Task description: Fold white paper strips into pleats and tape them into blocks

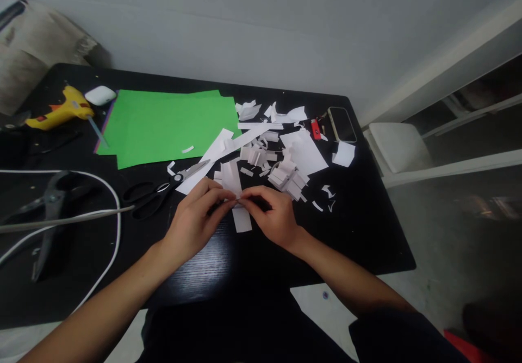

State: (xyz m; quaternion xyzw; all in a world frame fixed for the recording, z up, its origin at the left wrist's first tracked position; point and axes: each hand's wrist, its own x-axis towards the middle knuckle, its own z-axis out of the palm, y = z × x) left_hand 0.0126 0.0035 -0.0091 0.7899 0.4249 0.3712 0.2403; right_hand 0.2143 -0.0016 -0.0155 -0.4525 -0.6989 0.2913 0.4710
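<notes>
"Two hands close together: what have they got?"

"The left hand and the right hand meet tip to tip above the table. On each, thumb and forefinger are pinched closed, and they seem to share a slip of paper, though the fingertips cover most of it. A flat strip lies just under them."

"How far along would you say?"

"Partway, I'd judge. A heap of folded white bits sits beyond the right hand, with a smaller pile to its left, so plenty of folding looks done. I see nothing like a finished whole."

"And what is left?"

"A white sheet beside the heap shows no folds that I can make out, and the green sheets look uncut. The scissors lie near the left hand and the glue gun well off to the left, neither one held."

"Any brands or writing?"

"None I can read. The red lighter carries a dark mark, and the glue gun has a small dark patch (either could be a label, but both are too small and soft to tell). The phone has a dark screen with no words showing."
</notes>
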